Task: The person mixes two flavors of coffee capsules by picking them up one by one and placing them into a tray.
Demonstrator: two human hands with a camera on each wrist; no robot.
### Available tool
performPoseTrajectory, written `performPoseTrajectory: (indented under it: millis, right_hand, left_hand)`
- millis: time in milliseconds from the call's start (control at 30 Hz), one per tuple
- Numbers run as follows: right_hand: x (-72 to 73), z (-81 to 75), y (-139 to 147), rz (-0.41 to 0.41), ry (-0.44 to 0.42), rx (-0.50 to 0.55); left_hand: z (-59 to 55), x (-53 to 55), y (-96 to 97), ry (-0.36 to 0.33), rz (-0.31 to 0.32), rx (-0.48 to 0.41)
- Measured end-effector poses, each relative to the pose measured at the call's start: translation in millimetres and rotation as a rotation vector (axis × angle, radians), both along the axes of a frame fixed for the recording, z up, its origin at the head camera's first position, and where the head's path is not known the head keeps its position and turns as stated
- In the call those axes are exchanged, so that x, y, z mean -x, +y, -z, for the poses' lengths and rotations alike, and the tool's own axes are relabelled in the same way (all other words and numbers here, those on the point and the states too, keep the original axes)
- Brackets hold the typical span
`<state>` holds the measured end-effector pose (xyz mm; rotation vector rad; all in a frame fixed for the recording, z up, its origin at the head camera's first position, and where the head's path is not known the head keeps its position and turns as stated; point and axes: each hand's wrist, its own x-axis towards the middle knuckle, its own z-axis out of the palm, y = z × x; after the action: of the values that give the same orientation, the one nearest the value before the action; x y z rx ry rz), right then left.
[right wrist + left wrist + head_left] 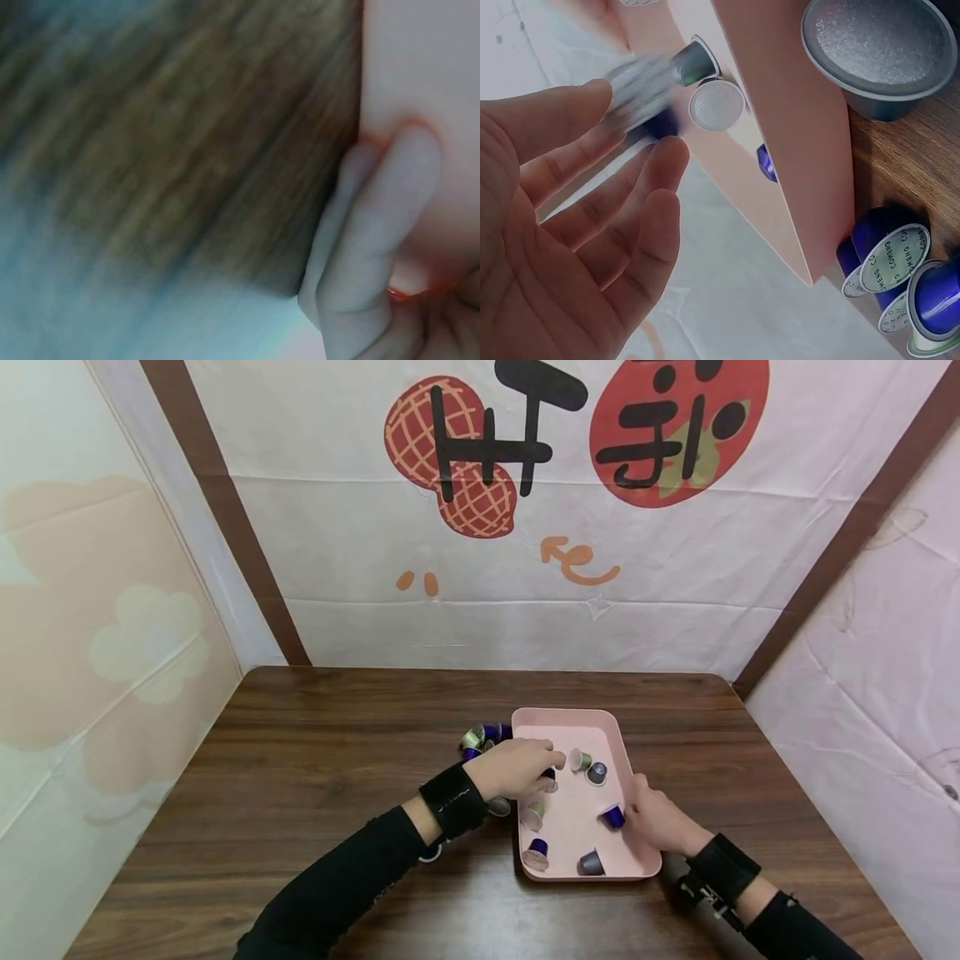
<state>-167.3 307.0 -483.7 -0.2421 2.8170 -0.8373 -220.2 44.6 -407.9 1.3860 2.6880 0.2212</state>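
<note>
My left hand (517, 768) is over the left side of a pink tray (570, 727), its fingers spread apart. Just off its thumb and fingertips, a dark blue coffee capsule (641, 97) with a silvery lid shows blurred while the hand itself is sharp. My right hand (660, 817) grips the tray's right wall, fingers bent against it in the right wrist view. Inside the tray lie several capsules, among them a blue one (612, 817), a grey one (591, 862), a pale green one (580, 760) and a blue one with its lid showing (536, 854).
More capsules, blue (892, 259) and green (470, 739), cluster on the wooden table (360, 727) by the tray's left edge. Another capsule (498, 807) stands beside the tray, below my left wrist. A printed white cloth (337, 552) hangs behind the table.
</note>
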Motion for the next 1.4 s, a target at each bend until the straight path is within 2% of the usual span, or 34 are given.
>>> performPoseTrajectory:
  millis: [167, 333, 467, 633, 767, 900, 1033, 1167, 1267, 1400]
  right_hand:
    - [-0.7, -1.3, -1.2, -0.008, 0.012, -0.003]
    - [-1.7, -2.5, -2.2, -0.019, 0.038, -0.029]
    - [-2.1, -4.1, -3.4, -0.019, 0.033, -0.023]
    - [-0.6, -2.9, -3.8, -0.009, -0.002, -0.016]
    - [0.1, -1.2, -3.6, -0.008, -0.009, -0.021]
    - [-0.4, -0.5, -3.3, -0.007, -0.010, -0.019]
    - [-3.2, -2.0, -3.2, -0.009, -0.002, -0.014]
    - [-4.9, -4.0, -2.4, 0.001, -0.053, 0.019]
    - [-3.3, -3.8, -0.4, 0.010, -0.103, 0.040]
    - [0.0, -4.5, 1.6, 0.004, -0.127, 0.048]
  left_hand:
    - [-3.9, 2.3, -7.6, 0.021, -0.029, 0.012]
    - [-6.3, 8.7, -22.8, 0.031, -0.060, 0.013]
    - [-8.9, 14.7, -39.9, 0.037, -0.086, 0.010]
    - [-9.8, 19.0, -67.5, -0.006, -0.128, 0.025]
    - [-2.7, 16.9, -92.5, -0.043, -0.154, 0.053]
    - [8.4, 9.0, -118.0, -0.096, -0.171, 0.041]
    - [18.0, 0.2, -136.4, -0.117, -0.185, 0.025]
    - [25.0, -5.0, -146.6, -0.141, -0.239, 0.046]
    - [30.4, -4.8, -150.4, -0.156, -0.271, 0.067]
    - [35.0, -1.9, -152.0, -0.153, -0.284, 0.077]
